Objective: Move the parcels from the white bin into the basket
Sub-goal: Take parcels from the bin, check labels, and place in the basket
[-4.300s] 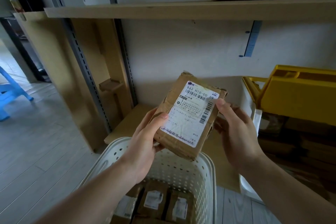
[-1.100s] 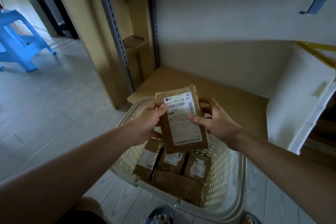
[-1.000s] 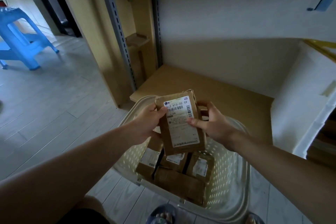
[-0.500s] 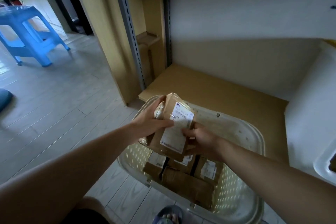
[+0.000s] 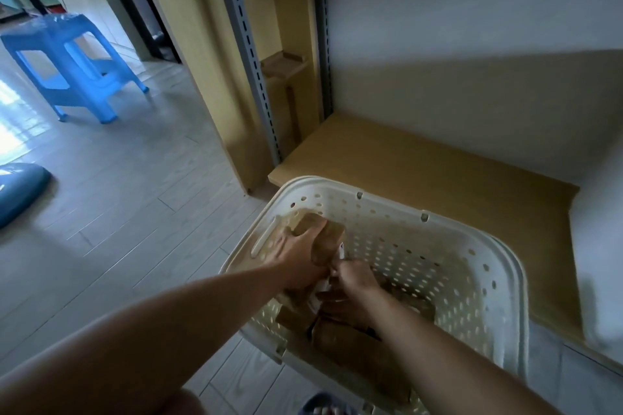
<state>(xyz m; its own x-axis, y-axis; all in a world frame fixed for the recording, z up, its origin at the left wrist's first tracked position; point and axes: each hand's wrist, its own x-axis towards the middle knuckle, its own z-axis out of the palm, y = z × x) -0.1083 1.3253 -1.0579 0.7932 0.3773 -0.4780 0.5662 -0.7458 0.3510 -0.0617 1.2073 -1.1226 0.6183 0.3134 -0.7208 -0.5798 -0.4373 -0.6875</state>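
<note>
Half a second ago the brown parcel [image 5: 322, 239] was held above the rim with its white label facing up; now both hands have carried it down inside the basket [image 5: 505, 266], against the left wall, and the label shows only as a thin white sliver between the hands. The left hand [image 5: 296, 258] lies over the parcel's upper left side with its fingers curled round the paper. The right hand [image 5: 350, 283] is lower and further in, its fingers bent toward the parcel's near edge, though blur hides exactly how they grip.

The parcel is crumpled kraft paper, soft-cornered and tilted on edge. Beneath it lie more brown parcels [image 5: 354, 344], flat and boxy, covering the near part of the basket floor. The basket is cream plastic, roughly square with rounded corners, a thick rolled rim and walls pierced by rows of round holes.

The far right part of the basket interior is open. Behind the basket runs a low wooden shelf [image 5: 438, 178], its front edge close to the rim. The white bin [image 5: 600, 246] stands at the right. A blue plastic stool [image 5: 67, 61] stands well apart on the tiled floor [image 5: 118, 195].
</note>
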